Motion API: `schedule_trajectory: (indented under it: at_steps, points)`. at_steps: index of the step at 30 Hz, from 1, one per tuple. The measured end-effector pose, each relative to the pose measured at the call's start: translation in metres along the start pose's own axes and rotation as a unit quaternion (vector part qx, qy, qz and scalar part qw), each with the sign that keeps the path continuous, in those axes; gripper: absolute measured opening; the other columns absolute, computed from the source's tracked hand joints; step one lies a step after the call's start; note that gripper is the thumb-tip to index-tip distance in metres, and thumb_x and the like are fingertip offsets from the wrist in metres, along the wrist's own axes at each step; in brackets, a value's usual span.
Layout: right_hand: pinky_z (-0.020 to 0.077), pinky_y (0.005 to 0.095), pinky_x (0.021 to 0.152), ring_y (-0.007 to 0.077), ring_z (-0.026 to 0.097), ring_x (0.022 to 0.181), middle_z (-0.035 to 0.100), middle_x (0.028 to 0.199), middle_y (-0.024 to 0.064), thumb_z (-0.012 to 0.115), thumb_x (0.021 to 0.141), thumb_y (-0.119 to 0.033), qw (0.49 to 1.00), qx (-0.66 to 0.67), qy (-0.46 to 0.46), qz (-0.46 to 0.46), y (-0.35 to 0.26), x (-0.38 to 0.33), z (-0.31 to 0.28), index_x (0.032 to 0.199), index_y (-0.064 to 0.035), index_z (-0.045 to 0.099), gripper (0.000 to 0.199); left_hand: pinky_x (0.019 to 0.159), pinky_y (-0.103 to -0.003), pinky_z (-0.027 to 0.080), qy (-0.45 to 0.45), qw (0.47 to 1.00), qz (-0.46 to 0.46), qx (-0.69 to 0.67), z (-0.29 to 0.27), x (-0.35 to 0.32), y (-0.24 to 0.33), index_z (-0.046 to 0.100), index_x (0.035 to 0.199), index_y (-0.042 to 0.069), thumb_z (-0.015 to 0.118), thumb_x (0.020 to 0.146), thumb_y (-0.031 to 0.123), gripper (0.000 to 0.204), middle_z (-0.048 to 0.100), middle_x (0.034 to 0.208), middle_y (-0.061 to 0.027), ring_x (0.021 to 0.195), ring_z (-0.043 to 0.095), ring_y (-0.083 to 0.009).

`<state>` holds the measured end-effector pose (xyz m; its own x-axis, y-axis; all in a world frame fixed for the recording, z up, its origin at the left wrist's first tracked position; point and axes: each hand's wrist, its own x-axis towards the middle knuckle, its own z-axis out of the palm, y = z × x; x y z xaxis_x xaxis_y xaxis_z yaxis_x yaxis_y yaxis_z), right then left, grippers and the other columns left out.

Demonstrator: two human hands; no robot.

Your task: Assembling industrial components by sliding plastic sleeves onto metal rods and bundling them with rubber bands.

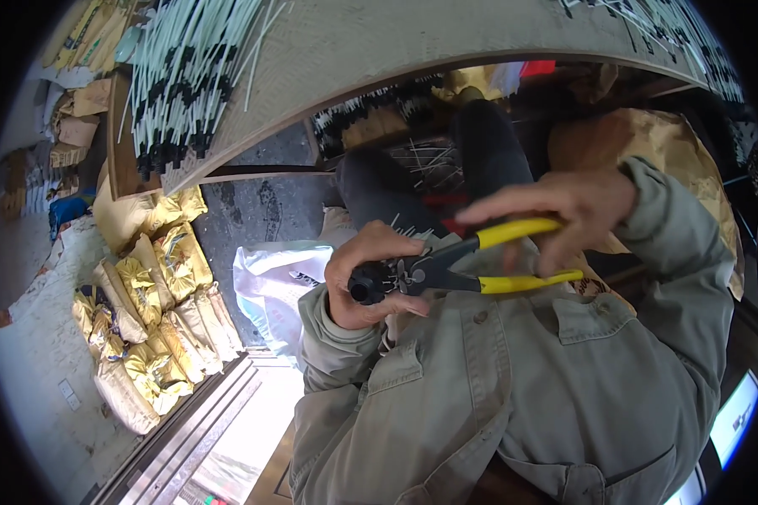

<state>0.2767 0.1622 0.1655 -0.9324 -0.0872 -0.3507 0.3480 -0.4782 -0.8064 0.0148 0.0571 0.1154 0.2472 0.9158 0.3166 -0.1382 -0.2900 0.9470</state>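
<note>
A pair of pliers (446,268) with a dark metal head and yellow-sleeved handles lies across my hands, its handles spread. My left hand (355,273) closes round the head end and a black piece with a round hollow end (364,290); how far the two overlap is hidden. Short thin white rods (408,229) stick out beyond the left fingers. At the handles, my right hand (577,210) straddles them loosely, slightly blurred. One finger stretches left past the upper handle, and another digit bends toward the lower one.
Above, a bench (370,42) carries a pile of white rods with black ends (189,76). More lie at its far right. Yellow and tan wrapped packages (156,311) are stacked on the left. A white plastic bag (271,282) lies beside my left arm, and brown paper (661,147) at right.
</note>
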Motion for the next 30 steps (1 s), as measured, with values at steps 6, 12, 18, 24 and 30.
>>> schedule_trajectory:
  at_steps: [6,12,18,24,30]
  points:
    - [0.0444,0.0369,0.075,0.0272,0.055,0.088,0.047,0.111,0.0154,0.068,0.065,-0.015,0.582,-0.736,0.314,-0.144,0.010,0.004,0.029,0.105,-0.0033,0.056,0.043,0.068,-0.027,0.040,0.066,0.997,0.018,0.039,0.010,-0.001,0.001,0.059,0.100,-0.004,0.086,0.050,0.016,0.060,0.062,0.093,-0.0125,0.075,0.054,-0.0178]
    - [0.0434,0.0380,0.075,0.0290,0.052,0.087,0.046,0.106,0.0156,0.065,0.064,-0.014,0.560,-0.756,0.309,-0.139,-0.008,0.003,0.027,0.102,-0.0033,0.056,0.040,0.071,-0.027,0.040,0.136,0.989,0.014,0.048,0.019,0.001,0.005,0.058,0.101,-0.003,0.085,0.054,0.016,0.057,0.060,0.090,-0.0112,0.077,0.053,-0.0169]
    - [0.0450,0.0367,0.069,0.0276,0.052,0.082,0.045,0.097,0.0137,0.065,0.061,-0.014,0.574,-0.744,0.318,-0.125,0.005,0.013,0.021,0.096,-0.0037,0.054,0.038,0.071,-0.027,0.041,0.136,0.986,0.019,0.094,0.018,0.001,0.005,0.057,0.101,-0.003,0.084,0.057,0.014,0.054,0.059,0.092,-0.0109,0.078,0.053,-0.0169]
    - [0.0446,0.0336,0.064,0.0258,0.051,0.073,0.041,0.086,0.0113,0.064,0.062,-0.013,0.551,-0.764,0.304,-0.140,0.000,0.013,0.004,0.083,-0.0052,0.049,0.027,0.073,-0.026,0.041,0.146,0.983,-0.019,0.109,0.016,0.010,0.008,0.057,0.101,-0.002,0.082,0.060,0.011,0.050,0.058,0.091,-0.0099,0.079,0.053,-0.0158]
    - [0.0438,0.0322,0.058,0.0231,0.051,0.066,0.042,0.082,0.0095,0.064,0.065,-0.016,0.524,-0.784,0.308,-0.127,-0.005,0.008,0.007,0.082,-0.0058,0.050,0.025,0.072,-0.025,0.040,0.163,0.980,-0.044,0.106,0.018,0.014,0.009,0.057,0.100,-0.001,0.080,0.062,0.009,0.046,0.058,0.091,-0.0084,0.080,0.052,-0.0135]
